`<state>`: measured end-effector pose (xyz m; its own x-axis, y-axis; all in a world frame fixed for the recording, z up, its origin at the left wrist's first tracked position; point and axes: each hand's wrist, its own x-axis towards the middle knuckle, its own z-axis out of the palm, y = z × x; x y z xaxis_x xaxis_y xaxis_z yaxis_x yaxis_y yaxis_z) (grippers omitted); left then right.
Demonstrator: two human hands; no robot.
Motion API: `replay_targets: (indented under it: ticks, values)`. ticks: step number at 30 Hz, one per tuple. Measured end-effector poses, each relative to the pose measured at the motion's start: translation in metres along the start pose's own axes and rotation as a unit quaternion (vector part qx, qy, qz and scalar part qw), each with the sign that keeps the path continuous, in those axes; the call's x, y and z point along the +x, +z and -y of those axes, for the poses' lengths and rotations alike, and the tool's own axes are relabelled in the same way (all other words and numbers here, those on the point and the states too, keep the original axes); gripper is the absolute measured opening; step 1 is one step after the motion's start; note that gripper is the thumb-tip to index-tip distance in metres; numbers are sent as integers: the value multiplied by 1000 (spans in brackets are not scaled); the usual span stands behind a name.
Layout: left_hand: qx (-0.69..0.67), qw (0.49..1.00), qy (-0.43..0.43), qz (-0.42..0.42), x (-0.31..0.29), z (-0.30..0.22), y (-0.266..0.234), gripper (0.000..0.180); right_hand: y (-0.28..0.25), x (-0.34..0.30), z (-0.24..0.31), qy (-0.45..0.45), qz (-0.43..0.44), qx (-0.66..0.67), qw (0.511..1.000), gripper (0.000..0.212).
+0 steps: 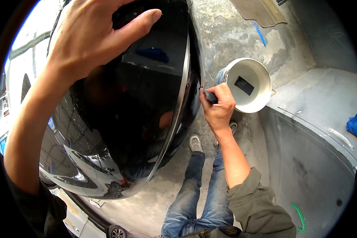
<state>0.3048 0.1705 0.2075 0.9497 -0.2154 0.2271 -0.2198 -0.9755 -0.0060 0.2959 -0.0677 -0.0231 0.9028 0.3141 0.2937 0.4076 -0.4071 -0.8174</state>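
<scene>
A glossy black car body panel [139, 95] with reflections fills the left and middle. Along its right side runs a bright curved line [183, 79]. Over the panel's upper left is my left hand [89, 35], thumb spread away from the palm. The other fingertips run out of view at the top, and whether the hand touches the surface I cannot tell. My right hand [220, 107] is closed round a tool with a black rounded handle [211, 97], held against the panel's right edge. The tool's working end is hidden.
A whitish bucket [267, 85] with a dark rectangular piece [244, 85] inside stands just beyond my right hand. Grey panels [305, 158] rise at the right, with a blue cloth [353, 126] on one. A blue strip [260, 34] lies on the floor; my shoes [195, 142] are below.
</scene>
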Motion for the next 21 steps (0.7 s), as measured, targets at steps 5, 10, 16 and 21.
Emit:
replay_targets:
  ticks: [5,10,16,21]
  values:
    - [-13,1000,-3,-11,2,-4,-1,39,13,17,-3,70,-32,59,995,23]
    - [-11,999,29,-21,-1,9,6,40,13,-20,0,302,1,210,930,24]
    - [0,1000,-5,9,2,-6,1,40,39,-3,12,163,-150,74,972,25]
    - [12,1000,-2,13,0,-2,-1,40,44,-15,19,162,-164,18,973,23]
